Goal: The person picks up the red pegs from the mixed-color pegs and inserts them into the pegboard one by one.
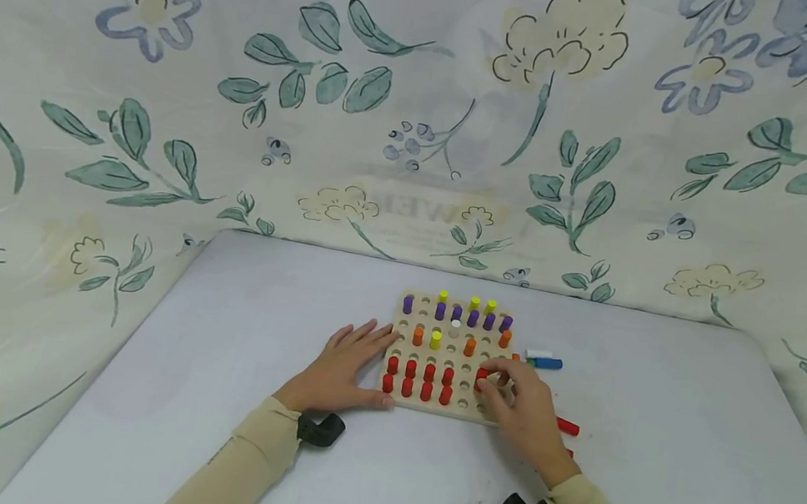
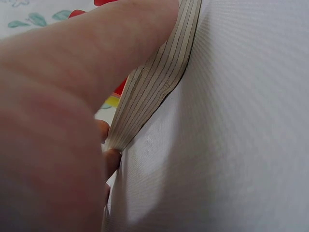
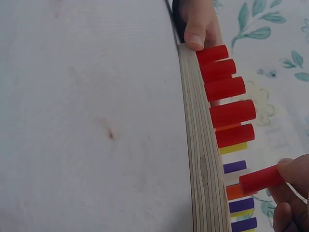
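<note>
A wooden pegboard (image 1: pixel 422 406) lies on the table, with two rows of red pegs (image 1: pixel 427 391) upright in its front left holes. Purple pegs (image 1: pixel 472 318) stand toward the back, with yellow, orange and white ones among them. My right hand (image 1: pixel 524 401) pinches a red peg (image 3: pixel 260 179) between thumb and finger over the right part of the board; in the right wrist view its lower end is clear of the board. My left hand (image 1: pixel 339 370) lies at the board's left edge, fingers spread, thumb (image 2: pixel 130 38) against the front left corner.
Right of the board lie a loose blue peg (image 1: pixel 548 363), a white peg (image 1: pixel 539 354) and a red peg (image 1: pixel 568 426), with another red end partly hidden by my right wrist. A floral cloth (image 1: pixel 449 123) hangs behind the white table (image 1: pixel 276 304).
</note>
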Action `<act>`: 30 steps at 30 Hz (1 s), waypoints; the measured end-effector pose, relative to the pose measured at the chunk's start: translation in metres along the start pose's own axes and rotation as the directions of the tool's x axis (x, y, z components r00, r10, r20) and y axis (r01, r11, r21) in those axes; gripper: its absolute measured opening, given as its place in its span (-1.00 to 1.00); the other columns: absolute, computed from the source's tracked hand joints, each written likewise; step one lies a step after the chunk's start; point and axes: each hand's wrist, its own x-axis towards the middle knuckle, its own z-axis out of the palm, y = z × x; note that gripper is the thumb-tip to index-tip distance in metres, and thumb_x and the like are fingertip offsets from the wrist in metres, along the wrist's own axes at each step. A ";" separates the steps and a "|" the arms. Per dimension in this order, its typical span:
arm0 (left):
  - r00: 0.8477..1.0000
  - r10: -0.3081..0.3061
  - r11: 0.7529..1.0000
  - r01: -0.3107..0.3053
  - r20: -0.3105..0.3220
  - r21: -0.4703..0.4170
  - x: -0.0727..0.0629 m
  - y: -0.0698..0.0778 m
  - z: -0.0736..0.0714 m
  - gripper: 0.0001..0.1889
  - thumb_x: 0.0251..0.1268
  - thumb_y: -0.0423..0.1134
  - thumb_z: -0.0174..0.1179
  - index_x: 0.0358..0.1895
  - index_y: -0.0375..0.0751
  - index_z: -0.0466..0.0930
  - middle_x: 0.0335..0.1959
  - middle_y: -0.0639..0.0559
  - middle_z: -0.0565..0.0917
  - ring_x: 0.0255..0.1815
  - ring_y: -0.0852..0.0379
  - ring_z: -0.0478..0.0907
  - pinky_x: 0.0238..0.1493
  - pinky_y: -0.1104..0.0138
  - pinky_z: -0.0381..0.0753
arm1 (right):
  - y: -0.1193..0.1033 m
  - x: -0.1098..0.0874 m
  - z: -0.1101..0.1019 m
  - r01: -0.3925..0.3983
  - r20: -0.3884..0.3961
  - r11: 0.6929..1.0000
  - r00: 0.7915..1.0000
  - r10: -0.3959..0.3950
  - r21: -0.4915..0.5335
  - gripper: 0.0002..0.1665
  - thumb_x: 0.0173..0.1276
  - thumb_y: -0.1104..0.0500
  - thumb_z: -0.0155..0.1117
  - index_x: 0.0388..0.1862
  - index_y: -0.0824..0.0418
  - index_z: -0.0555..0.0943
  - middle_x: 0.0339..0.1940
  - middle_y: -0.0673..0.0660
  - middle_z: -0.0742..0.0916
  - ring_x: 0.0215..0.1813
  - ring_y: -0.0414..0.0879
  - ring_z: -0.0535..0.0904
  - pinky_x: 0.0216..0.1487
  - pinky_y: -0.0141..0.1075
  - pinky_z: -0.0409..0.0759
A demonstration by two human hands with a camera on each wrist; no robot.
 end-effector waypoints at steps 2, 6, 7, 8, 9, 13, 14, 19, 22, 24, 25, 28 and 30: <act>1.000 -0.001 1.000 0.001 0.001 -0.001 0.000 0.000 0.000 0.05 0.12 0.35 0.30 0.61 -0.06 0.11 0.63 -0.01 0.10 0.66 -0.09 -0.18 0.58 -0.10 -0.30 | -0.001 0.001 0.002 -0.007 0.005 1.000 1.000 0.007 -0.005 -0.74 0.36 0.28 0.38 0.02 0.22 0.65 -0.23 0.00 0.63 -0.18 -0.11 0.48 -0.27 -0.35 0.50; 1.000 -0.003 1.000 0.003 0.002 -0.001 -0.001 0.000 0.000 0.05 0.12 0.34 0.30 0.61 -0.06 0.10 0.63 -0.01 0.10 0.66 -0.08 -0.18 0.59 -0.10 -0.30 | -0.003 0.002 0.005 -0.015 0.013 1.000 1.000 0.015 -0.010 -0.74 0.36 0.27 0.39 0.01 0.22 0.65 -0.24 -0.01 0.63 -0.20 -0.12 0.48 -0.26 -0.37 0.52; 1.000 -0.003 1.000 0.003 0.002 -0.002 -0.001 0.001 0.000 0.05 0.11 0.34 0.30 0.61 -0.06 0.10 0.63 -0.01 0.10 0.66 -0.08 -0.18 0.58 -0.10 -0.31 | -0.003 0.002 0.005 -0.014 0.014 1.000 1.000 0.015 -0.013 -0.74 0.36 0.27 0.39 0.01 0.22 0.65 -0.24 -0.01 0.63 -0.20 -0.13 0.48 -0.26 -0.37 0.53; 1.000 -0.003 1.000 0.003 0.003 -0.003 -0.001 0.001 0.000 0.05 0.11 0.34 0.30 0.61 -0.06 0.10 0.63 -0.01 0.10 0.66 -0.08 -0.18 0.59 -0.10 -0.31 | -0.003 0.002 0.006 -0.014 0.015 1.000 1.000 0.014 -0.013 -0.74 0.35 0.27 0.40 0.01 0.22 0.66 -0.24 -0.01 0.63 -0.20 -0.13 0.48 -0.26 -0.36 0.54; 1.000 -0.003 1.000 0.003 0.004 -0.001 -0.001 0.001 0.000 0.05 0.11 0.35 0.30 0.61 -0.05 0.10 0.63 -0.01 0.09 0.66 -0.08 -0.19 0.59 -0.09 -0.31 | -0.004 0.002 0.006 -0.016 0.017 1.000 1.000 0.016 -0.015 -0.74 0.35 0.26 0.40 0.01 0.21 0.66 -0.24 -0.01 0.63 -0.20 -0.13 0.48 -0.25 -0.36 0.55; 1.000 -0.001 1.000 0.001 0.006 -0.001 -0.001 0.001 0.000 0.06 0.12 0.35 0.30 0.61 -0.06 0.09 0.63 -0.01 0.09 0.66 -0.08 -0.18 0.58 -0.09 -0.31 | -0.005 0.002 0.008 -0.023 0.025 0.999 0.999 0.023 -0.025 -0.75 0.35 0.24 0.41 0.00 0.20 0.66 -0.23 -0.02 0.64 -0.20 -0.15 0.48 -0.23 -0.35 0.56; 1.000 -0.001 1.000 0.001 0.006 0.001 -0.001 0.001 0.000 0.06 0.12 0.35 0.29 0.62 -0.05 0.09 0.63 -0.01 0.09 0.66 -0.08 -0.18 0.59 -0.09 -0.31 | -0.005 0.003 0.008 -0.022 0.029 0.999 0.999 0.023 -0.027 -0.75 0.35 0.24 0.41 -0.01 0.19 0.66 -0.23 -0.03 0.64 -0.20 -0.15 0.48 -0.23 -0.34 0.55; 1.000 0.001 1.000 -0.001 0.004 0.005 -0.001 0.001 0.000 0.06 0.12 0.35 0.29 0.62 -0.04 0.08 0.63 0.00 0.08 0.66 -0.07 -0.19 0.59 -0.08 -0.31 | -0.007 0.004 0.010 -0.015 0.038 1.000 0.999 0.016 -0.025 -0.78 0.37 0.25 0.39 -0.02 0.17 0.66 -0.25 -0.04 0.64 -0.21 -0.15 0.47 -0.23 -0.32 0.53; 1.000 0.006 1.000 -0.006 0.001 -0.003 -0.001 0.001 -0.001 0.05 0.12 0.34 0.30 0.61 -0.07 0.10 0.63 -0.03 0.10 0.65 -0.10 -0.18 0.58 -0.11 -0.30 | -0.006 0.004 0.011 -0.021 0.041 0.999 0.999 0.022 -0.036 -0.78 0.37 0.23 0.39 -0.02 0.16 0.66 -0.26 -0.06 0.63 -0.21 -0.16 0.47 -0.24 -0.33 0.53; 1.000 0.004 1.000 -0.004 0.002 -0.005 0.000 0.001 -0.001 0.05 0.11 0.33 0.31 0.61 -0.07 0.10 0.63 -0.03 0.11 0.65 -0.10 -0.18 0.58 -0.11 -0.30 | -0.006 0.004 0.012 -0.023 0.045 0.999 0.999 0.025 -0.041 -0.77 0.37 0.23 0.39 -0.01 0.15 0.66 -0.26 -0.06 0.62 -0.22 -0.15 0.47 -0.24 -0.34 0.53; 1.000 0.002 1.000 -0.002 0.003 -0.004 0.000 0.001 -0.001 0.05 0.11 0.33 0.31 0.61 -0.07 0.10 0.63 -0.03 0.11 0.65 -0.10 -0.18 0.58 -0.11 -0.30 | -0.006 0.004 0.013 -0.025 0.047 0.999 0.999 0.027 -0.047 -0.77 0.37 0.23 0.39 -0.01 0.14 0.66 -0.26 -0.06 0.62 -0.22 -0.15 0.47 -0.25 -0.35 0.54; 1.000 -0.006 1.000 0.006 0.009 -0.001 0.000 0.001 -0.001 0.06 0.11 0.34 0.31 0.61 -0.06 0.09 0.63 -0.01 0.09 0.66 -0.08 -0.19 0.59 -0.09 -0.32 | -0.006 0.004 0.014 -0.026 0.053 0.998 0.998 0.029 -0.056 -0.77 0.37 0.23 0.39 -0.01 0.15 0.65 -0.26 -0.05 0.62 -0.22 -0.15 0.47 -0.25 -0.35 0.55; 1.000 -0.009 1.000 0.009 0.011 0.005 0.000 0.001 0.000 0.06 0.11 0.34 0.31 0.62 -0.05 0.09 0.63 0.00 0.09 0.66 -0.07 -0.19 0.59 -0.08 -0.32 | -0.006 0.004 0.015 -0.029 0.055 0.998 0.998 0.033 -0.059 -0.77 0.37 0.23 0.39 -0.01 0.15 0.65 -0.26 -0.05 0.62 -0.22 -0.15 0.48 -0.25 -0.35 0.55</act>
